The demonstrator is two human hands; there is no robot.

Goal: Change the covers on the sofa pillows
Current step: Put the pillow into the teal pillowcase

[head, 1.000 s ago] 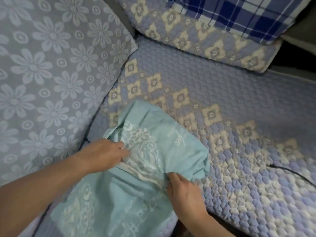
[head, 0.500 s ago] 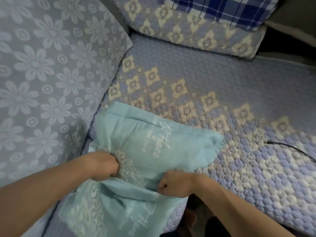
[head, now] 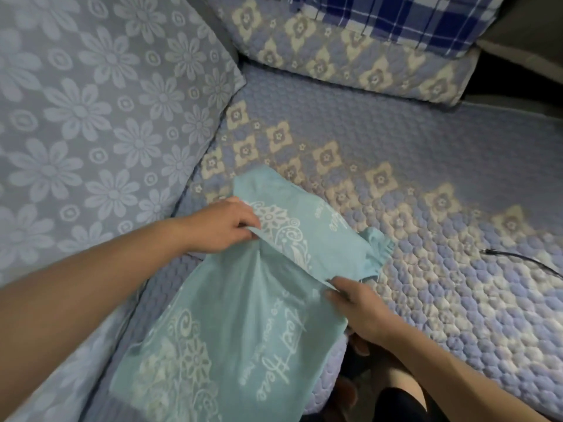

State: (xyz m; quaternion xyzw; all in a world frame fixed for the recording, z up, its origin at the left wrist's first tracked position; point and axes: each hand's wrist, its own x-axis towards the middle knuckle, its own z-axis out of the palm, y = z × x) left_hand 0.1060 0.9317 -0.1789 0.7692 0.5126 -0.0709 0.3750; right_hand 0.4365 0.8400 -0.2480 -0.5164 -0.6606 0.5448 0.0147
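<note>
A teal pillow cover (head: 231,312) with white floral print and script lettering lies on the sofa seat in front of me. Its far part is bunched up and folded over toward me. My left hand (head: 222,228) pinches the folded edge at its left end. My right hand (head: 358,309) pinches the same edge at its right end. The fabric between the two hands is stretched into a straight line. Whether a pillow is inside the bunched far part I cannot tell.
A large blue cushion with a white daisy pattern (head: 91,123) leans at the left. A quilted cushion (head: 350,53) lies at the back with a blue plaid pillow (head: 402,16) on it. A black cable (head: 524,260) lies on the quilted seat (head: 426,153) at the right.
Both hands went from fists pressed into the cover to pinching its edge. They moved apart and pulled the fold taut. The bunched far part has shrunk.
</note>
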